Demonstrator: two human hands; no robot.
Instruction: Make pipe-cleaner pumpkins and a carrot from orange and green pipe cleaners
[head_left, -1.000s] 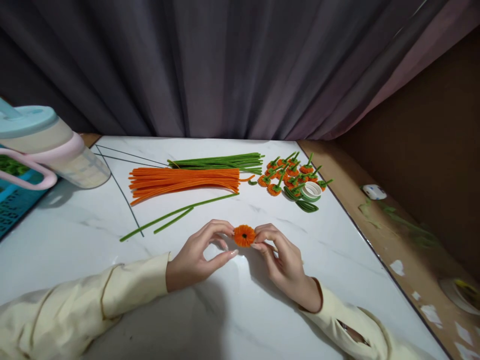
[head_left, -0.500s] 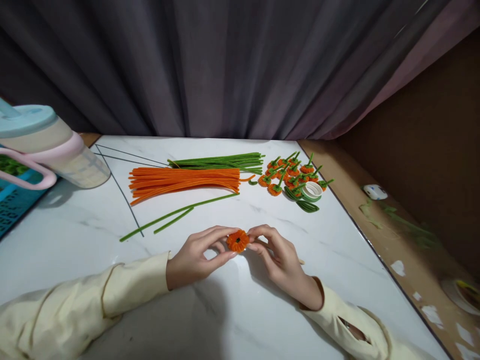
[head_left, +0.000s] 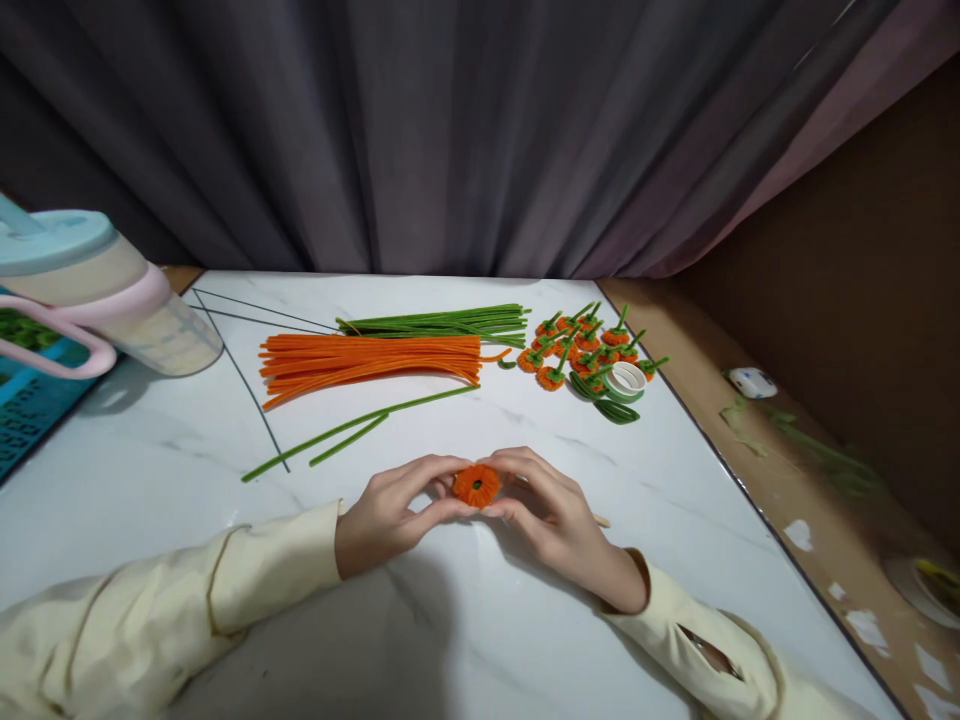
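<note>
While both hands rest low over the bench (head_left: 150, 470), the left hand (head_left: 390, 515) and right hand (head_left: 551, 520) pinch the orange flower (head_left: 476, 485) between closed fingers (head_left: 442, 465). Beyond the fingers lie the orange stems (head_left: 367, 362), green stems (head_left: 442, 324) and finished flowers (head_left: 577, 350).

No readable text, label, brand, number or sign showing anywhere. Blue crate (head_left: 30, 410) at left edge showing rows of small dark marks on its side, too blurred to be reading as letters. Small white item (head_left: 751, 382) at right carrying blue patch, nothing legible on it. Tape roll (head_left: 625, 380) on bench (head_left: 150, 460) showing no print.
</note>
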